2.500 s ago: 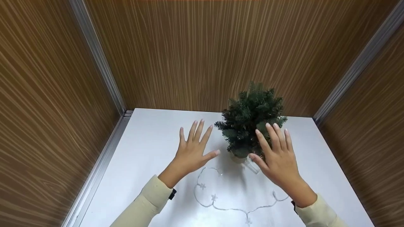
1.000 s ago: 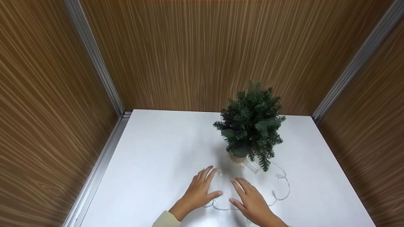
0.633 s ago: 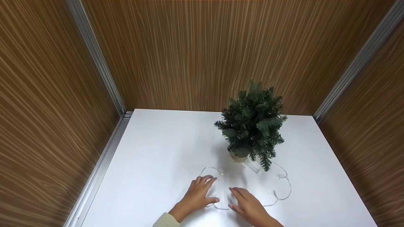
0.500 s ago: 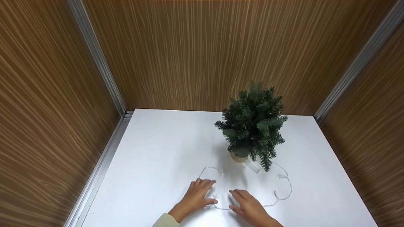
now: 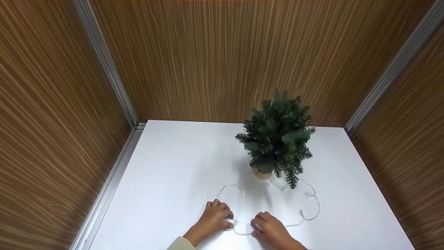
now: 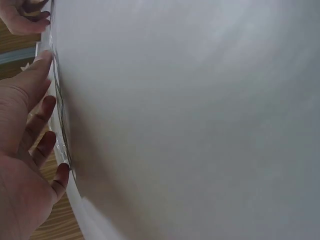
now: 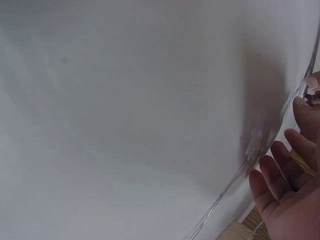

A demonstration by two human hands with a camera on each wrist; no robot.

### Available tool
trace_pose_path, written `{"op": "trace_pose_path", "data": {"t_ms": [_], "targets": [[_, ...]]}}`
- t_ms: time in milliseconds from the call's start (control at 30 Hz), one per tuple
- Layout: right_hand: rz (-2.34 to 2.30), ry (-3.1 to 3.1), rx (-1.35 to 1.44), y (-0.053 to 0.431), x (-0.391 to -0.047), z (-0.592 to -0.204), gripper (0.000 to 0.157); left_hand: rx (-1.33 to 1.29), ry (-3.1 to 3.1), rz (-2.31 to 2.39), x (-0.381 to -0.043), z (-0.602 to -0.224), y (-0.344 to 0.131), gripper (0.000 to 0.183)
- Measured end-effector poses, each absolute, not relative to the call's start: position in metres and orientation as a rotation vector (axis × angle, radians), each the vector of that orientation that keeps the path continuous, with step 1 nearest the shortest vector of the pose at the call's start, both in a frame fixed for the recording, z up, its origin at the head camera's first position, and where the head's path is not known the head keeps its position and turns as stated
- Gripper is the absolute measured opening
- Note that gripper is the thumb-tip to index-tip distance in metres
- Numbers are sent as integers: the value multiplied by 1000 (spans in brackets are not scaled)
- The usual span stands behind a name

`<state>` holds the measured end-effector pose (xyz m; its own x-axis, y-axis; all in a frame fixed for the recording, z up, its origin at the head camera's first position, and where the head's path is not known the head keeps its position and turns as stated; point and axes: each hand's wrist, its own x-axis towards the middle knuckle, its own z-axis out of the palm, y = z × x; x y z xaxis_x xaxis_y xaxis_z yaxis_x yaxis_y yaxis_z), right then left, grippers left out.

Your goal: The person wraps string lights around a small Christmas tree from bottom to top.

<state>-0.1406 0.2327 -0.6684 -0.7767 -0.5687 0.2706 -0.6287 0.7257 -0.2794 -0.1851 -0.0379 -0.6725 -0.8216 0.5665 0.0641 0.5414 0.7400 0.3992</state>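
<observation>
A thin clear string of star lights (image 5: 242, 233) lies in a curve on the white table. My left hand (image 5: 213, 217) is at its left part, fingers bent and spread, with a gap between index finger and thumb beside a small star (image 5: 236, 221). My right hand (image 5: 270, 229) is over the string's near middle, fingers bent, thumb apart from them. In the left wrist view the wire (image 6: 61, 107) runs close along the left fingertips. The right wrist view has the wire (image 7: 222, 192) passing by the right fingertips; whether they touch it, I cannot tell.
A small artificial fir tree (image 5: 277, 135) with a pale base (image 5: 262, 173) stands upright at the back right. A clear plastic piece (image 5: 278, 183) lies at its foot. Wood-grain panels (image 5: 208, 62) enclose the white table (image 5: 173, 163) at the back and sides.
Both hands came down from beside the tree to the string and drew a little nearer the front edge. Their fingers have bent more. The tree has not moved.
</observation>
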Motion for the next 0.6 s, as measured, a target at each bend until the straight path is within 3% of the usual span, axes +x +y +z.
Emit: {"op": "trace_pose_path", "data": {"t_ms": [200, 600], "targets": [[608, -2807, 964, 230, -141, -668, 12, 894, 2834, 632, -184, -671, -39, 32], [578, -2876, 818, 230, -142, -664, 14, 931, 2851, 630, -183, -672, -40, 44]]}}
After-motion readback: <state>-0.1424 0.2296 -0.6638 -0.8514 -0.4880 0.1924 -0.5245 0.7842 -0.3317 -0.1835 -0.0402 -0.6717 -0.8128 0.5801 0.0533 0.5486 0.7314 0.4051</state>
